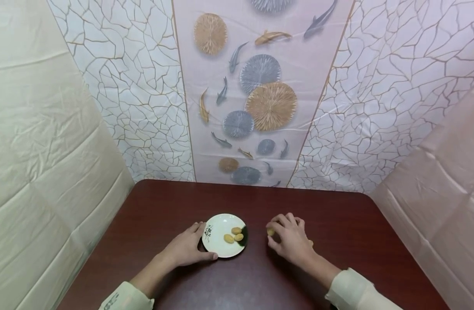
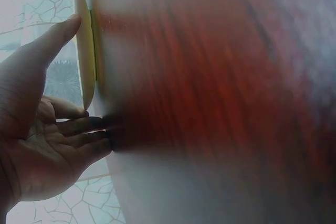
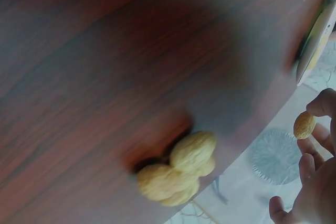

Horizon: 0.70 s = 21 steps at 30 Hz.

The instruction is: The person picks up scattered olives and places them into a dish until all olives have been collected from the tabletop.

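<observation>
The left forearm (image 1: 153, 272) reaches in from the lower left of the head view, the left hand (image 1: 188, 249) spread, its straight thumb (image 2: 56, 39) held wide of the extended fingers (image 2: 81, 125). The right forearm (image 1: 324, 271) slants in from the lower right; the right hand (image 1: 293, 240) arches palm-down, pinching with its thumb (image 3: 322, 102), other fingers bent.

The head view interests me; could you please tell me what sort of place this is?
Probably a curtained-off indoor work booth: creased beige sheets line both sides, a pale fish-patterned backdrop hangs behind, and a dark reddish-brown table stands between.
</observation>
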Available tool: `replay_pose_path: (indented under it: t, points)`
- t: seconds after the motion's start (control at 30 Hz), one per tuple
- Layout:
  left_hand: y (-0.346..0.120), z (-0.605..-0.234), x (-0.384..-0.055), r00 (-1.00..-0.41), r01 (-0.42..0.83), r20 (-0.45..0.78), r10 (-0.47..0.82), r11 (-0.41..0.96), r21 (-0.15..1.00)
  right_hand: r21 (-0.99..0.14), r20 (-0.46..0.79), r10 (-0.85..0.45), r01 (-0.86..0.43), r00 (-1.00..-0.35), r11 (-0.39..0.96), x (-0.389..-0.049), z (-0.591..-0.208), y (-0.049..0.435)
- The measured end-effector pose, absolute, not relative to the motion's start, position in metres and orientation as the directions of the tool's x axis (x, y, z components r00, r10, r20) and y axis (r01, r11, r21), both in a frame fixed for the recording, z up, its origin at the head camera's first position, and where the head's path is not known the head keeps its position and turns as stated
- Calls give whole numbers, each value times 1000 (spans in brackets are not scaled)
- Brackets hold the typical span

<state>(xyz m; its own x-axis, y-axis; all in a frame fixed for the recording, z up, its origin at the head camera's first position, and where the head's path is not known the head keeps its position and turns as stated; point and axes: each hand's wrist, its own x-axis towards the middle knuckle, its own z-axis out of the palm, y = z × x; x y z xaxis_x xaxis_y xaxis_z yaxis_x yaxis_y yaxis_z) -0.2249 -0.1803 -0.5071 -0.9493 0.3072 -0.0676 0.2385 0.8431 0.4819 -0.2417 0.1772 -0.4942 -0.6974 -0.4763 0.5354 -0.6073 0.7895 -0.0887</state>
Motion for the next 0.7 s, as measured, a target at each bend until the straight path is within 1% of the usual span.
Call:
replay_pose_path:
  t: [0.13,0.47,0.7]
  points:
    - [-181,-508,-225,-950,246,-51,308,839,485,-109,516,-498,-630,-697,769,-240,-493,167]
    - [-182,-510,-224,-951,241,-56,305,840,487,-195,461,-570,-705,-680,682,-239,-490,142]
    - [-181,-509,-225,-951,241,-54,304,841,485,-212,446,-592,-722,-671,659,-240,-492,128]
